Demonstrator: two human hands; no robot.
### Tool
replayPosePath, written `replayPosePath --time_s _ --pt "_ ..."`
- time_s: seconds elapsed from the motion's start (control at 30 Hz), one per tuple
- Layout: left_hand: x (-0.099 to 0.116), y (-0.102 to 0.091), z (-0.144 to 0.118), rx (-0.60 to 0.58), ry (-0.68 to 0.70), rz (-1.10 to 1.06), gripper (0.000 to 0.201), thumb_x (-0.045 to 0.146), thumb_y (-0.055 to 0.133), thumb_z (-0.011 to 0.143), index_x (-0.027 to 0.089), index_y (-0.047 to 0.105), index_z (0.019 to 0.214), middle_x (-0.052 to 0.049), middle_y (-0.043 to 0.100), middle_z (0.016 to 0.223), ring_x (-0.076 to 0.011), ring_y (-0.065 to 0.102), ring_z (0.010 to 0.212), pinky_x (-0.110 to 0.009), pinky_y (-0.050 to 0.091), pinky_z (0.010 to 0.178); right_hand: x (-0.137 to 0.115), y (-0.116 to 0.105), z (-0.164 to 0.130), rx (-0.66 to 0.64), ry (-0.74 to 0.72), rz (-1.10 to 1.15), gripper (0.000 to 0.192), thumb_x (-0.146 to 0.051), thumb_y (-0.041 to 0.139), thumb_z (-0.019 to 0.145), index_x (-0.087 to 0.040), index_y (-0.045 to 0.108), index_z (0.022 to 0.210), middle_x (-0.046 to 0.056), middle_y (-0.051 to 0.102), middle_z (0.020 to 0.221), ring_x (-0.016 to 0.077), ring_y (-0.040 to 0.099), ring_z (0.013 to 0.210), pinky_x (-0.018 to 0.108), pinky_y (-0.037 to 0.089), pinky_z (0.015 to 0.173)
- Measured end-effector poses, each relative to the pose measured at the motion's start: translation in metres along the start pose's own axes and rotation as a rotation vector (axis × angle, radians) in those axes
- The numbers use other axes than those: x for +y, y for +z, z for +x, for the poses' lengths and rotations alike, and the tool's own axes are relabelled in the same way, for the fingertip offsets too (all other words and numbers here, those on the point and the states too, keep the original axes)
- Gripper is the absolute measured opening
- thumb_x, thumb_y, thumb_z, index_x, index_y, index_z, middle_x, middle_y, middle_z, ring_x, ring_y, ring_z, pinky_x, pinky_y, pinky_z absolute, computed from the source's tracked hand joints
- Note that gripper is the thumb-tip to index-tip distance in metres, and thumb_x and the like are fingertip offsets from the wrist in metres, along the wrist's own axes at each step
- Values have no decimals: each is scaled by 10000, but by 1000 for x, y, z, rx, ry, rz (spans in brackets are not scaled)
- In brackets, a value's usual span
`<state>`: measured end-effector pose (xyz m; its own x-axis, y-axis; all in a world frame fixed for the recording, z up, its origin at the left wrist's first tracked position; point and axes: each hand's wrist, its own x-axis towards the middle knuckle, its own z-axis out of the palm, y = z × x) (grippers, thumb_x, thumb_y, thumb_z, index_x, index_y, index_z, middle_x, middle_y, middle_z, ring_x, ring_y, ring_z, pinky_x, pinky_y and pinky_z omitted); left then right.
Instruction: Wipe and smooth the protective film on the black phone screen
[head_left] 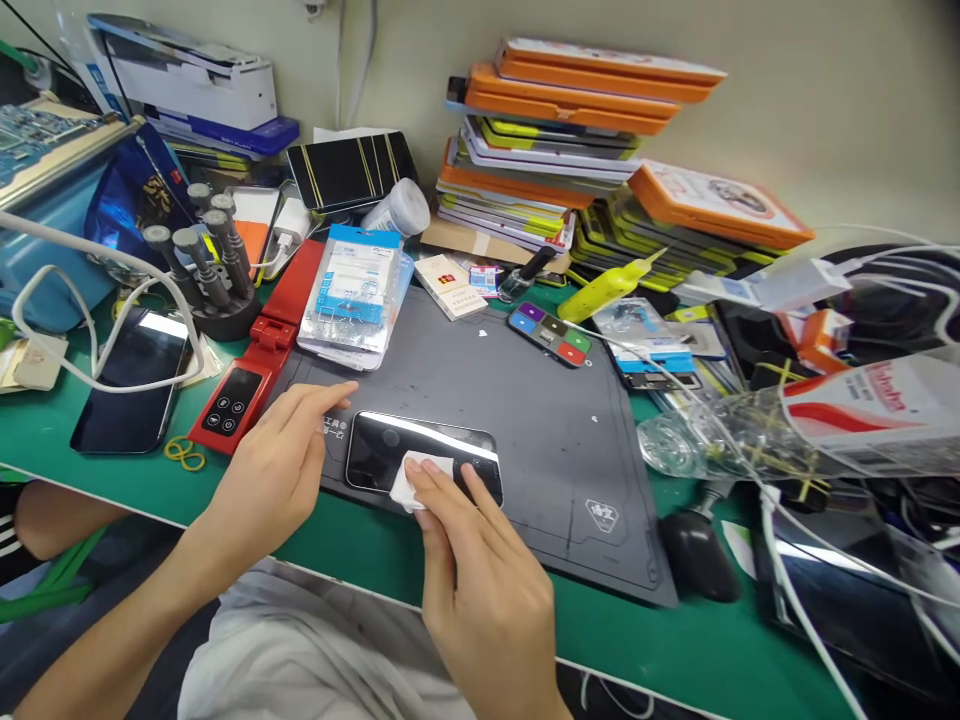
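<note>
A smartphone [371, 455] lies face up near the front edge of the dark grey work mat [555, 430], its glossy black screen reflecting a bright strip of light. My right hand [487, 570] pinches a folded white wipe [406, 488] and presses it on the lower middle of the screen. My left hand [281, 465] is just left of the phone, fingers stretched out and holding nothing. Its fingertips hover over the mat near the phone's upper left corner. Beyond the left hand is a red folding device [236, 395] with a small button panel.
Screwdrivers stand in a round holder [225, 310] at left, near another phone [135, 385] and a white cable. Behind the mat rise stacked orange and yellow boxes [570, 100]. A yellow bottle [607, 288], a clear plastic bottle [675, 440] and a black blower bulb [697, 555] sit right.
</note>
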<state>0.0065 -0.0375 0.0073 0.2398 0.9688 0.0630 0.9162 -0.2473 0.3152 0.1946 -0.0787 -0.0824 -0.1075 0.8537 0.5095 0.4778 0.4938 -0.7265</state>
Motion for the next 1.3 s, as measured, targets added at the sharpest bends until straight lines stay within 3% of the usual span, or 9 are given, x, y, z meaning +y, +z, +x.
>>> replayPosePath --time_s 0.23,0.43,0.6,0.83,1.03,1.2,1.3 --pt "-1 0 0 -2 -17 -5 452 12 408 1071 160 544 1476 -41 632 1322 -72 587 1265 -192 432 1143 -19 23 7 3 -20 62 387 105 569 954 -25 638 1312 125 708 1390 215 654 1361 397 467 1276" --pt "-2 1 -2 -20 6 22 491 -24 393 1033 146 535 1471 -68 608 1393 -101 568 1321 -231 438 1174 -15 14 5 -37 -42 69 348 106 591 950 -34 659 1262 119 722 1362 215 680 1320 404 474 1265" --pt "-4 1 -4 -32 -26 -5 590 -45 349 1002 185 509 1521 -78 600 1411 -138 580 1326 -308 465 1182 -21 23 16 -13 -34 4 324 66 601 978 -20 665 1284 125 717 1372 231 680 1324 400 481 1263" --pt "-8 0 -4 -46 -15 7 617 -63 365 987 186 494 1536 -60 584 1423 -115 550 1348 -259 426 1198 -24 20 10 -31 -33 65 299 67 612 974 -31 675 1249 117 724 1358 221 685 1312 400 477 1261" --pt "-5 0 -2 -53 -10 11 596 -65 369 994 170 502 1525 -55 581 1410 -99 539 1352 -230 391 1215 -22 23 16 13 -10 -16 307 72 607 967 -3 674 1257 138 723 1353 234 683 1312 396 479 1257" --pt "-5 0 -1 -54 25 79 496 -3 391 1046 151 525 1498 -65 582 1422 -128 539 1355 -254 390 1218 -13 16 13 -2 12 -54 357 106 568 955 -35 668 1268 99 728 1355 213 700 1280 394 483 1248" --pt "-4 -1 0 -58 34 123 432 64 418 1083 148 538 1490 -71 582 1424 -147 543 1347 -270 382 1217 -13 18 20 27 25 -153 357 105 570 952 5 675 1279 135 738 1317 247 711 1259 402 517 1217"
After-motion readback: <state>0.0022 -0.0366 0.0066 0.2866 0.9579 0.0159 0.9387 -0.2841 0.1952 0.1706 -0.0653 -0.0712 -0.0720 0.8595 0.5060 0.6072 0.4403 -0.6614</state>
